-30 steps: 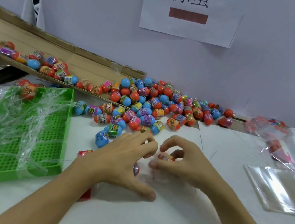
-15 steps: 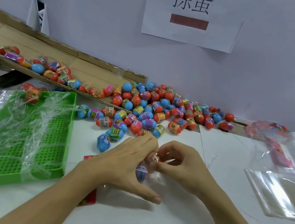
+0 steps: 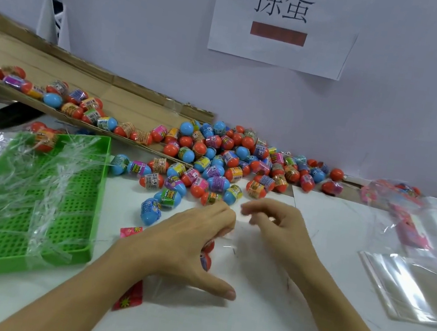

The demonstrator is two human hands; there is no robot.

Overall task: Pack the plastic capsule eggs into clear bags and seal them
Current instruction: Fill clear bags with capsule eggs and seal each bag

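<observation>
Left hand point(image 3: 186, 244) at frame centre presses filled clear bag point(image 3: 214, 254) on white table point(image 3: 256, 330), fingers curled over it; right hand point(image 3: 279, 227) loosely curled, empty; green tray point(image 3: 20, 271) lower left holds plastic strips; loose capsule eggs point(image 3: 221, 160) piled upper centre; empty bags point(image 3: 416, 288) right edge

A white paper sheet point(image 3: 285, 20) on the wall, beyond both hands, carries two large black characters, 拣蛋, above a brown-red bar. The eggs' point(image 3: 213, 164) wrappers carry print too small to read.
</observation>
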